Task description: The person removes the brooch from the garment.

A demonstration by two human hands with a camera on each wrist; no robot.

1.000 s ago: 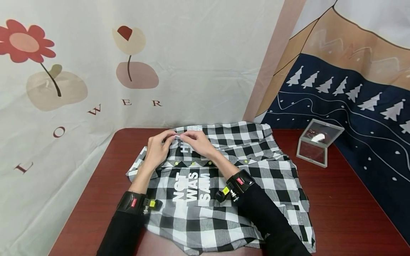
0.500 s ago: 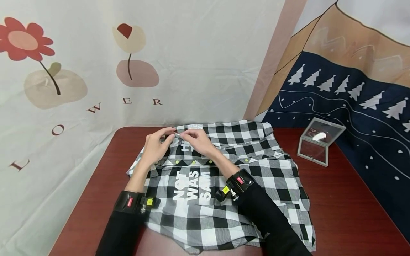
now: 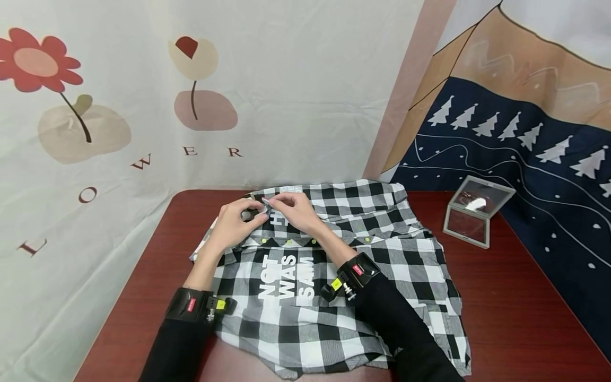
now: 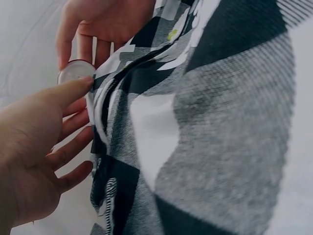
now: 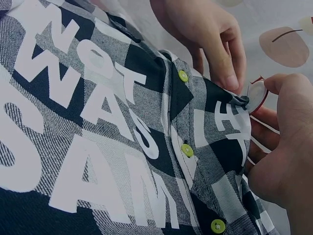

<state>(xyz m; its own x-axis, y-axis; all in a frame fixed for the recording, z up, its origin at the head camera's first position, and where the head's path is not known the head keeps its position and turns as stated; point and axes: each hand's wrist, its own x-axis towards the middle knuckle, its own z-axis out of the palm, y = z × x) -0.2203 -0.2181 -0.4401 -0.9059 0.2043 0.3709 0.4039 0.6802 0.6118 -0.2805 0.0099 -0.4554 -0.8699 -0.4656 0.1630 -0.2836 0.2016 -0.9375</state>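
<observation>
Hands meet at the far edge of a black-and-white checked shirt [image 3: 334, 276] spread flat on a dark red table [image 3: 515, 307], printed lettering facing up. Left hand [image 3: 234, 225] and right hand [image 3: 296, 209] are close together, fingertips nearly touching, both working a small round white disc [image 5: 256, 94] set against the shirt's top edge. Wrist views show the left thumb pressing the disc's face [image 4: 74, 72] while the right hand pinches fabric and disc from the other side. Whether the disc is a button or a clip, I cannot tell.

Risks, as judged from this:
- Grip is fingertip-only on a small smooth part; a slip could let it spring off toward the table's far edge.
- Fabric is bunched under the disc; pulling could drag the laid-out shirt askew and wrinkle it.
- Small mirror [image 3: 470, 215] stands well apart on the right, clear of both sleeves; little danger there.
</observation>
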